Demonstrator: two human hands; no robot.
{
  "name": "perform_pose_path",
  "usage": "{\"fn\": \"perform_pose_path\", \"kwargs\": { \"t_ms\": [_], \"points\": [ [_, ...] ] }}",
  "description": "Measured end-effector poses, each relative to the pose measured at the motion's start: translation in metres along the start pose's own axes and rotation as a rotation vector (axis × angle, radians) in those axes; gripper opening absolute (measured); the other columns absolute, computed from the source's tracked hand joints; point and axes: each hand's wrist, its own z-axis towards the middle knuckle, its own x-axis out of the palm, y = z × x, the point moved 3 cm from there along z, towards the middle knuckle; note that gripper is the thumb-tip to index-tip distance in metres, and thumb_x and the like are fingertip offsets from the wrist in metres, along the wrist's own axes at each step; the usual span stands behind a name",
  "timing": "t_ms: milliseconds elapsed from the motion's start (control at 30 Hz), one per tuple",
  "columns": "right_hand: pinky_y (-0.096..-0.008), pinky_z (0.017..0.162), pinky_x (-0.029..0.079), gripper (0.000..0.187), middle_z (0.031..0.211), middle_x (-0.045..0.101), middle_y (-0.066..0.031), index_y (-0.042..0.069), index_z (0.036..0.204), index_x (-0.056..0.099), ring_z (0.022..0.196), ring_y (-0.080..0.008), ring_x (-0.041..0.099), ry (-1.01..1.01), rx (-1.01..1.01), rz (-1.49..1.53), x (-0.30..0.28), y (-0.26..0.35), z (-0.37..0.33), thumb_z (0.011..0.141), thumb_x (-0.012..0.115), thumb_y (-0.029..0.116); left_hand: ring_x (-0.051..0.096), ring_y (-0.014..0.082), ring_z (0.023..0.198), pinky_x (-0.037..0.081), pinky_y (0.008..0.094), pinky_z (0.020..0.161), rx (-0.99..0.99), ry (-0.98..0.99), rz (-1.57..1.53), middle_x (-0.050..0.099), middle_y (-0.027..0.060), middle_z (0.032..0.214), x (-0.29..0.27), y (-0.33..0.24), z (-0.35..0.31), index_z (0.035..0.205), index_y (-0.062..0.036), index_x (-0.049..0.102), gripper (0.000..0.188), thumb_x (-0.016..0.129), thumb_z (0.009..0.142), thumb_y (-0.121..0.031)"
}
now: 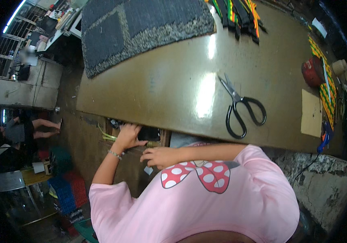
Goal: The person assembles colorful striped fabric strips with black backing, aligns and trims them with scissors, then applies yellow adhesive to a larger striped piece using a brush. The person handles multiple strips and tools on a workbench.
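Hands (pixel 129 136) at drawer (pixel 166 138) (left inside)

So left hand (pixel 129 136) is at the drawer (pixel 166 138), right hand (pixel 160 157) beside it, scissors (pixel 237 97) further right on the bench (pixel 149 89), board (pixel 153 30) ahead of both.

Black-handled scissors (pixel 236 98) lie slightly parted on the glossy brown desk (pixel 157 85). At its far side rests a dark mat (pixel 149 24) with a rough, frayed-looking border, and right of that a bundle of black, green, yellow and orange straps (pixel 233 17). Along the right end sit a round red container (pixel 313 73), a tan card (pixel 310 114) and a colourful patterned strip (pixel 326 97). Off to the left, another person (pixel 15 131) appears beyond the floor, with blue (pixel 63 194) and red crates (pixel 78 188) stacked nearby.
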Motion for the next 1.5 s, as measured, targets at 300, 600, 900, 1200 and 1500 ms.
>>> {"fn": "perform_pose_path", "kwargs": {
  "t_ms": [300,600,900,1200,1500],
  "points": [
    [-0.0608,0.109,0.022,0.015,0.135,0.048,-0.0107,0.012,0.083,0.064,0.128,-0.0307,0.041,-0.466,-0.033,-0.645,-0.008,0.021,0.005,0.073,0.06,0.023,0.047,0.039,0.119,0.03,0.0503,0.105,-0.248,-0.142,-0.085,0.056,0.0209,0.119,-0.061,-0.051,-0.011,0.119,0.0012,0.058,0.055,0.072,0.076,-0.032],
    [-0.0621,0.111,0.018,0.036,0.147,0.032,-0.0179,0.013,0.115,0.058,0.134,-0.0327,0.034,-0.499,0.455,-0.772,-0.047,0.018,0.002,0.08,0.055,0.025,0.049,0.0339,0.12,0.037,0.0452,0.102,-0.717,-0.658,-0.444,0.057,0.0171,0.12,-0.088,-0.093,-0.043,0.111,0.0029,0.063,0.023,0.055,0.091,-0.006],
    [-0.0456,0.113,0.022,0.057,0.146,0.034,-0.0206,-0.01,0.133,0.043,0.135,-0.0312,0.033,-0.246,0.559,-1.147,-0.056,0.007,-0.004,0.082,0.048,0.017,0.048,0.0339,0.118,0.027,0.0519,0.107,-0.514,-0.622,-0.23,0.057,0.0156,0.118,-0.048,-0.078,-0.011,0.107,-0.0008,0.063,0.021,0.056,0.091,-0.014],
    [-0.0495,0.111,0.025,0.029,0.137,0.045,-0.0196,-0.002,0.083,0.063,0.132,-0.0351,0.036,-0.254,0.343,-0.92,-0.064,0.032,-0.013,0.079,0.062,0.027,0.053,0.0316,0.076,0.043,0.0421,0.09,-0.499,-0.435,-0.338,0.051,0.0136,0.071,-0.058,-0.058,-0.015,0.081,0.0003,0.059,0.019,0.062,0.087,-0.018],
    [-0.0525,0.103,0.033,0.026,0.097,0.057,-0.0133,0.003,0.079,0.062,0.114,-0.0316,0.048,-0.179,0.15,-0.664,-0.035,0.033,-0.017,0.076,0.064,0.028,0.052,0.0361,0.106,0.041,0.0428,0.094,-0.246,-0.265,-0.15,0.057,0.0183,0.111,-0.037,-0.02,-0.019,0.12,-0.0019,0.056,0.071,0.081,0.063,-0.035]
  ]
}}
